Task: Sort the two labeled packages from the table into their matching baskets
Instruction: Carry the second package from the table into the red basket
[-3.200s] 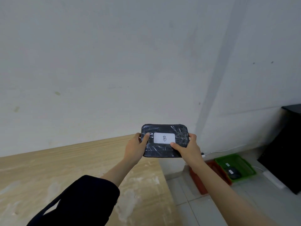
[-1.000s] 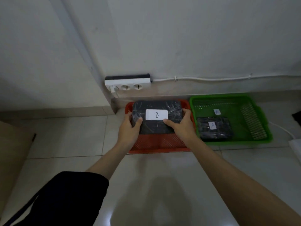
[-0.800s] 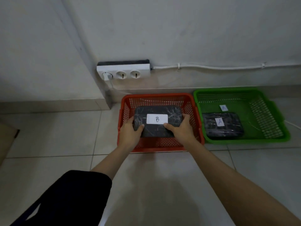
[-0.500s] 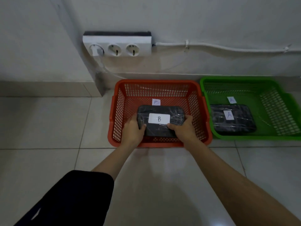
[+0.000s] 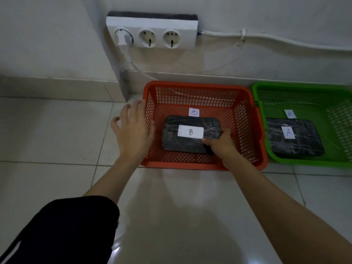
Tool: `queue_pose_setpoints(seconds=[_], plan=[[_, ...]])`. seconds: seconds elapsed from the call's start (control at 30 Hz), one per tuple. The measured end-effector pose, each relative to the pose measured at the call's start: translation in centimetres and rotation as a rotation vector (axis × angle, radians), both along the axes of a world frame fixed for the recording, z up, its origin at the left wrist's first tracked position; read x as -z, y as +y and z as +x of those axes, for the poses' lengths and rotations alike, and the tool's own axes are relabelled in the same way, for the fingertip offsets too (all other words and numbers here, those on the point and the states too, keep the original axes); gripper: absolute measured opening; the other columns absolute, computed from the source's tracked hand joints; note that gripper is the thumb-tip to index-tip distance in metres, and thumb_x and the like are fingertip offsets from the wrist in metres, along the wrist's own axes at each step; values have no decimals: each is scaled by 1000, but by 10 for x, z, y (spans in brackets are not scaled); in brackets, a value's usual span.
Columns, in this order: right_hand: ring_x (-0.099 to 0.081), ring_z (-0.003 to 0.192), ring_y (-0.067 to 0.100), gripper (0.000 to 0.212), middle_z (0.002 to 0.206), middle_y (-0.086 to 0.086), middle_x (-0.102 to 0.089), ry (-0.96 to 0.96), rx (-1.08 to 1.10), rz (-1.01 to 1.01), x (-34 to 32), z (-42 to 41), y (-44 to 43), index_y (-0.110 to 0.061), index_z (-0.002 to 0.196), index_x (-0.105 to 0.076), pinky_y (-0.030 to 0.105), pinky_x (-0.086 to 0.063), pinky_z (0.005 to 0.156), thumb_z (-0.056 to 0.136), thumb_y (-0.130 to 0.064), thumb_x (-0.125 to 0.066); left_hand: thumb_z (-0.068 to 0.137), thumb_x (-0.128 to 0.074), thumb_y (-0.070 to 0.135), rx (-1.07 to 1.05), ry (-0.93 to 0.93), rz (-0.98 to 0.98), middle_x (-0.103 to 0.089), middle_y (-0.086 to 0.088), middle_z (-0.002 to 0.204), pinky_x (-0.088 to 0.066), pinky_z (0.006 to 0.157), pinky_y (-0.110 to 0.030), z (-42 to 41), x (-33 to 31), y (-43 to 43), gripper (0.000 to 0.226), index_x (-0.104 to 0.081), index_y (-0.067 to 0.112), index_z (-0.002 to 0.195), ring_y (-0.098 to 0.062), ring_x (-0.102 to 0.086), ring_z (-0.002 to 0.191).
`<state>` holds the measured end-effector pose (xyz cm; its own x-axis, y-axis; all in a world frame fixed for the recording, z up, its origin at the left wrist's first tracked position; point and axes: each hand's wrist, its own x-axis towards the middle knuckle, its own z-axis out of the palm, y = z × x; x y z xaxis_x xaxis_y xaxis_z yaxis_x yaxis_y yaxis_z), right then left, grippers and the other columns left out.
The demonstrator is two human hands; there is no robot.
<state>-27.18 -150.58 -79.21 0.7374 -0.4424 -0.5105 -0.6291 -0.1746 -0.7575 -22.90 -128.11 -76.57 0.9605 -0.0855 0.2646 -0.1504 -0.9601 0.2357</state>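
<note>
At the far left, a black sleeve [image 5: 62, 229] covers the upper part of the left arm. The left hand [image 5: 133, 134] hangs over the left wall of the red basket [image 5: 245, 119], blurred, its fingers [image 5: 131, 109] spread and released, grasping nothing; they are apart from the package, with the thumb pointing toward the package's left end without touching it. The package marked B [image 5: 182, 143], black and wrapped in clear film, lies flat on the floor of the red basket, with its white label facing up, just in front of a small B tag [image 5: 194, 112] on the basket's bottom. The right hand [image 5: 221, 144] is at the package's near right corner, its fingers [image 5: 226, 132] curled over the right end and the thumb pressed on top beside the label, grasping that corner. Just beside the red basket to the right stands the green basket [image 5: 270, 92], where the package marked A [image 5: 297, 145] lies flat below its own A tag [image 5: 290, 113]. Both baskets sit on the tiled floor [image 5: 53, 130] against the wall, below a white socket strip [image 5: 152, 33].
</note>
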Motion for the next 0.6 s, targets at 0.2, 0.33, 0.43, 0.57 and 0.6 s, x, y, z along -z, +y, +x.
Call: queue_pose_setpoints(seconds=[0.2, 0.33, 0.43, 0.57, 0.6], plan=[[-54, 112, 28, 68, 130, 15, -52, -10, -65, -74, 6, 9, 24, -8, 130, -35, 33, -45, 91, 76, -22, -74, 99, -28, 37, 5, 227, -289, -65, -18, 115, -43, 65, -37, -2, 15, 12, 51, -19, 20, 146, -39, -64, 89], [-50, 121, 33, 70, 134, 17, -49, -6, -97, -146, 10, 15, 37, -5, 133, -37, 42, -42, 104, 77, -24, -74, 99, -28, 32, -3, 199, -301, -69, -23, 95, -36, 59, -34, -2, 19, 10, 51, -19, 18, 147, -40, -64, 76], [-50, 121, 34, 69, 134, 19, -49, 18, -167, -213, 9, 17, 37, -1, 132, -37, 41, -42, 103, 79, -28, -71, 99, -29, 31, -18, 194, -318, -69, -24, 91, -34, 58, -33, -1, 22, 9, 51, -19, 17, 147, -39, -61, 70], [-40, 129, 35, 80, 142, 20, -40, 62, -288, -447, 4, 11, 39, 0, 139, -29, 44, -38, 105, 83, -45, -62, 99, -28, 32, -34, 198, -303, -69, -23, 88, -33, 57, -33, -1, 25, 8, 52, -17, 17, 148, -31, -55, 63], [-36, 131, 35, 82, 144, 21, -36, 41, -291, -539, 1, 8, 41, 0, 142, -25, 46, -36, 105, 84, -48, -58, 99, -27, 33, -50, 218, -297, -69, -24, 90, -34, 58, -34, 0, 25, 8, 52, -15, 18, 148, -34, -58, 66]])
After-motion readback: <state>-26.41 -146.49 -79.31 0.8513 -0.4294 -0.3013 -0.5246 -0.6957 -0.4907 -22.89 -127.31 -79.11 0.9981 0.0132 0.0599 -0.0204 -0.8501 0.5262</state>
